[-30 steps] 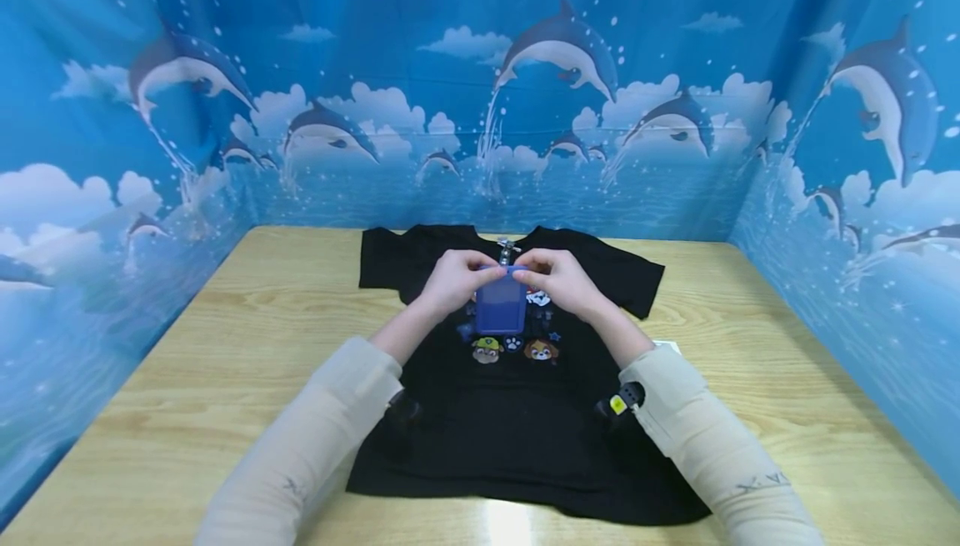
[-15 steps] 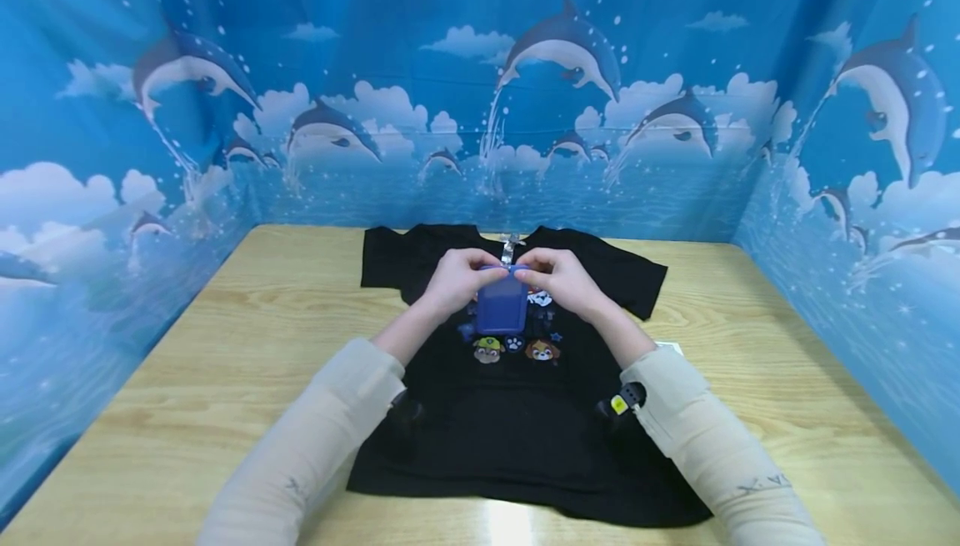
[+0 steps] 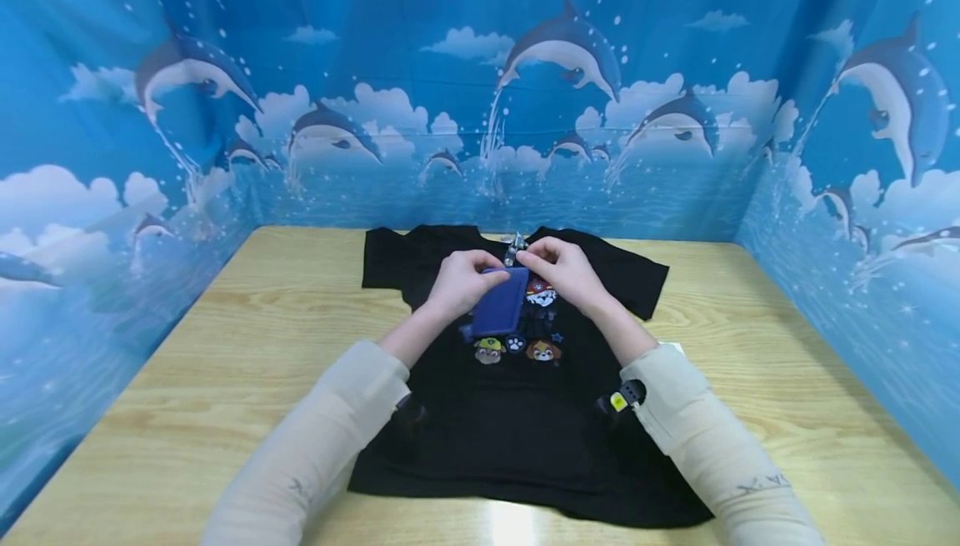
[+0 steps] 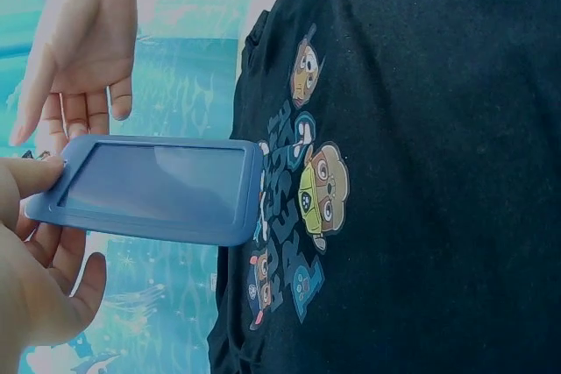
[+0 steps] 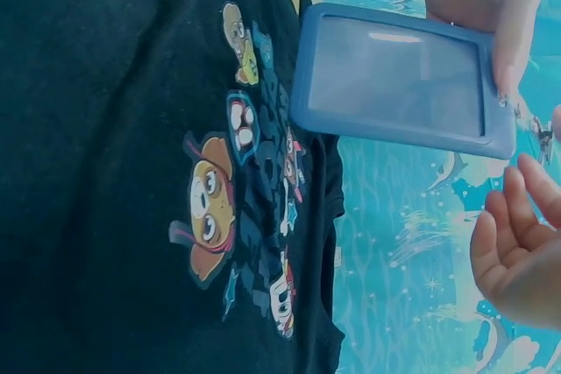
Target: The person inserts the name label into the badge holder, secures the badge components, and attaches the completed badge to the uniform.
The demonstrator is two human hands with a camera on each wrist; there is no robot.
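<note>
the blue holder point(image 3: 498, 304) is over the print point(image 3: 489, 352) on the black shirt point(image 3: 525, 446), pinched at its top end by the left grip point(image 3: 459, 281); whether its lower end touches the cloth is hard to tell. just past the top end is a metal clip point(image 3: 514, 247), partly hidden by the right grip point(image 3: 564, 273), whose thumb and forefinger are close together beside it; whether they pinch it i cannot tell. the print's dark lettering point(image 4: 280, 225) is too dim to read, and the pen marks on both sleeves point(image 3: 330, 421) are hard to make out. a white thing point(image 3: 674, 347) on the desk point(image 3: 225, 363) is mostly covered by the right sleeve point(image 3: 697, 413). behind is a dolphin curtain point(image 3: 420, 112), cut off at the top and sides.
</note>
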